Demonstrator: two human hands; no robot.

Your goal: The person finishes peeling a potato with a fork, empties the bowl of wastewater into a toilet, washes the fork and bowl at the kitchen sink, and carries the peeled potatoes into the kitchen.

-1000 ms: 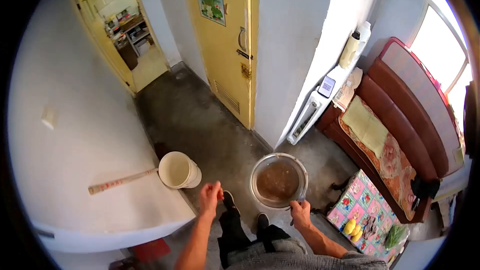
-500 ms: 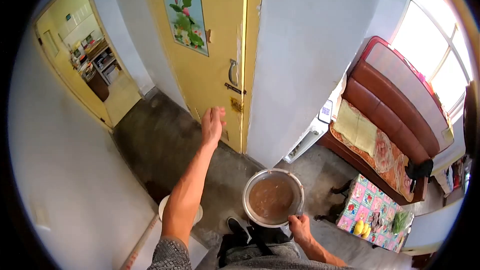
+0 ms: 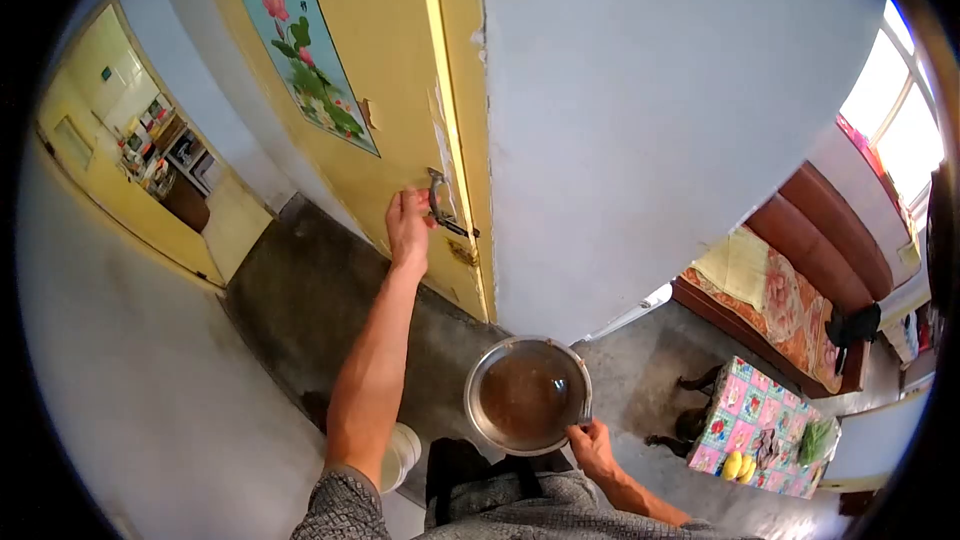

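My left hand (image 3: 408,228) is at the metal door handle (image 3: 437,190) of a yellow door (image 3: 385,50), its fingers curled round the handle. Just below the handle sits a dark sliding bolt (image 3: 455,228). My right hand (image 3: 592,446) grips the rim of a round metal basin (image 3: 478,418) at its lower right side. Brownish, cloudy water (image 3: 525,395) fills part of the basin, which hangs in front of my body above the floor.
A white bucket (image 3: 402,450) stands on the floor below my left arm. To the right are a low table with patterned cloth (image 3: 735,410), yellow fruit (image 3: 738,466) and greens (image 3: 815,440), then a brown sofa (image 3: 825,240). An open doorway (image 3: 150,140) lies far left.
My left hand has reached up to the door handle and closed on it. The basin has shifted slightly left with my right hand, and the view has moved closer to the door.
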